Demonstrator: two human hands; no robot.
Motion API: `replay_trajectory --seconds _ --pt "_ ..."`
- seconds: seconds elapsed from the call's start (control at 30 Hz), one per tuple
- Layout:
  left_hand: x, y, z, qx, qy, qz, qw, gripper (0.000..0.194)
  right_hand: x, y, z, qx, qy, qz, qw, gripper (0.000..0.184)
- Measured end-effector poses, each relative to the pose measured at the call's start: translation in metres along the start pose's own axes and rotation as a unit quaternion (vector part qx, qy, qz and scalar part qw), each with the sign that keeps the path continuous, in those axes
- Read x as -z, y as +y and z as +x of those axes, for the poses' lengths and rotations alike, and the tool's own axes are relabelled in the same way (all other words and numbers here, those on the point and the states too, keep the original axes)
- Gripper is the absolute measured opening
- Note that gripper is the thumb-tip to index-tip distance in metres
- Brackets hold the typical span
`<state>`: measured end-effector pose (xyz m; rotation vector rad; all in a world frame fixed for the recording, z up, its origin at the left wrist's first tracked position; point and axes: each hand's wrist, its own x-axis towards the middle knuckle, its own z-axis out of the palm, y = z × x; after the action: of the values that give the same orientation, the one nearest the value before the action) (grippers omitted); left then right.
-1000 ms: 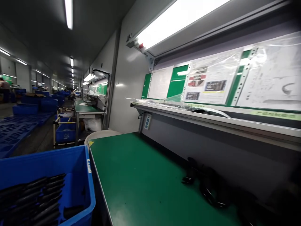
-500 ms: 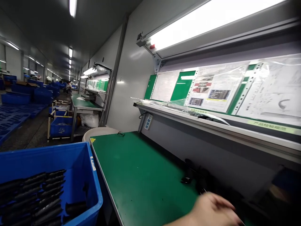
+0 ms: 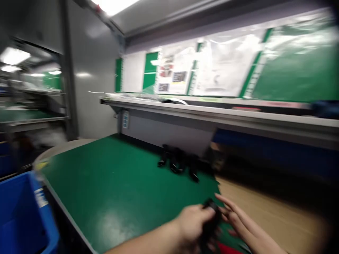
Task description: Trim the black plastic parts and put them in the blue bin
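My left hand (image 3: 192,222) is closed round a small black part (image 3: 211,220) low in the blurred head view, above the green bench mat (image 3: 119,183). My right hand (image 3: 242,224) lies just right of it with its fingers stretched out, their tips touching the same black part. A heap of black parts (image 3: 178,162) sits on the mat farther back, against the grey back panel.
A blue bin (image 3: 23,218) stands at the bench's left end. A brown cardboard surface (image 3: 267,208) lies to the right of the mat. A grey shelf (image 3: 212,114) runs above, with sleeved papers (image 3: 219,67) on the green board behind it.
The view has swung right and down with heavy blur. Both hands have come into view together at the bottom, holding a black part; half a second ago only one hand showed.
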<state>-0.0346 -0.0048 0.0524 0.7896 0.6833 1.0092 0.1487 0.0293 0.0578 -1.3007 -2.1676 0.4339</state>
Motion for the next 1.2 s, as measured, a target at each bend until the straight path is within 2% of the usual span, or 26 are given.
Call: replay_trajectory --seconds 0.07,0.13,0.2,0.27,0.37,0.47,0.57,0.67,0.73,0.83,0.93,1.1,1.2 --pt "0.003 -0.003 -0.002 0.013 -0.006 -0.038 0.999 0.038 0.026 0.022 -0.014 -0.043 -0.040 0.006 0.998 0.057" --pt "0.007 -0.002 0.000 0.030 -0.004 -0.061 0.998 0.043 0.050 0.039 -0.029 -0.078 -0.075 -0.033 0.994 0.043" --pt "0.009 -0.002 0.001 0.043 0.001 -0.067 0.997 0.047 0.061 0.052 -0.042 -0.094 -0.097 -0.064 0.989 0.027" --pt "0.007 -0.005 0.001 0.050 0.011 -0.049 0.997 0.051 0.059 0.063 -0.051 -0.090 -0.105 -0.070 0.988 0.021" --pt "-0.001 -0.011 -0.002 0.054 0.012 -0.009 0.998 0.052 0.042 0.073 -0.056 -0.082 -0.093 -0.073 0.990 0.019" --pt "-0.006 -0.016 -0.004 0.060 -0.011 0.031 0.998 0.048 0.032 0.078 -0.056 -0.083 -0.068 -0.060 0.992 0.002" --pt "-0.005 -0.021 -0.005 0.068 -0.047 0.084 0.993 0.040 0.035 0.075 -0.057 -0.079 -0.047 -0.025 0.995 0.011" --pt "-0.004 -0.024 -0.009 0.076 -0.082 0.140 0.984 0.039 0.036 0.062 -0.063 -0.071 -0.028 0.017 0.997 0.017" --pt "-0.005 -0.025 -0.012 0.078 -0.104 0.184 0.974 0.041 0.033 0.048 -0.067 -0.026 -0.013 0.041 0.999 0.020" --pt "-0.009 -0.022 -0.017 0.098 -0.130 0.242 0.956 0.045 0.023 0.029 -0.071 0.098 -0.008 0.050 0.994 0.023" --pt "-0.013 -0.017 -0.020 0.123 -0.129 0.279 0.944 0.049 0.016 0.018 -0.071 0.161 -0.014 -0.001 0.987 0.030" --pt "-0.019 -0.010 -0.023 0.130 -0.170 0.311 0.926 0.046 0.015 0.015 -0.071 0.162 0.018 -0.120 0.979 0.053" --pt "-0.020 -0.009 -0.025 0.144 -0.167 0.328 0.919 0.046 0.014 0.014 -0.071 0.157 0.023 -0.150 0.976 0.059"
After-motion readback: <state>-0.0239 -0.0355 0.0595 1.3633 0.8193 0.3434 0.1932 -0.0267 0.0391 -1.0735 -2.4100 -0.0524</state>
